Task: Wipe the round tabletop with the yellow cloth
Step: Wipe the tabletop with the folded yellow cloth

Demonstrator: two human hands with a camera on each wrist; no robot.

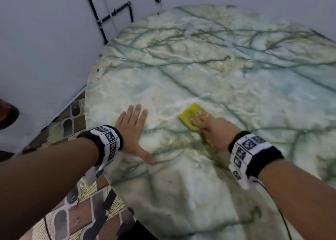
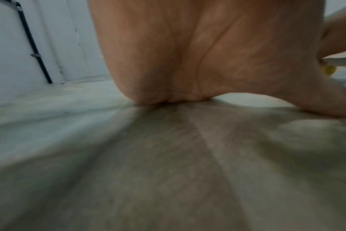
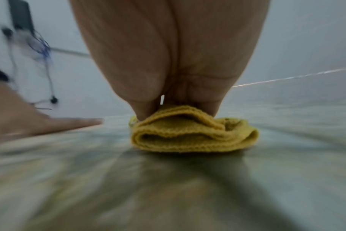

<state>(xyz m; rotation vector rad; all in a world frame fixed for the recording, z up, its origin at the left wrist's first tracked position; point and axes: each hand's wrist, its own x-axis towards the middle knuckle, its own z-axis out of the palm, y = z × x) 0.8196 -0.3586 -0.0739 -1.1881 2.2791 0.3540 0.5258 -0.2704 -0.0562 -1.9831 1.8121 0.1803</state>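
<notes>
Fingers (image 1: 200,116) of the right hand (image 1: 211,128) lie extended and flat on top of the yellow cloth (image 1: 190,117), pressing it against the counter (image 1: 209,72) — nothing is curled round it in the head view; the right wrist view shows the cloth (image 3: 192,137) folded into several layers under the palm (image 3: 168,54). Fingers (image 1: 135,115) of the left hand (image 1: 131,130) are straight and slightly spread, the palm laid flat on the bare counter just to the left of the cloth, apart from it, with the thumb pointing toward the person. The left wrist view shows the heel of that palm (image 2: 188,54) touching the surface (image 2: 49,101). The cloth sits on the near-left part of the round, green-veined marble-patterned top. Each wrist carries a black-and-white marker band (image 1: 107,141). Left of the counter — a grey wall (image 1: 45,48) with black piping (image 1: 94,8), and a patterned tiled floor (image 1: 81,212) below.
</notes>
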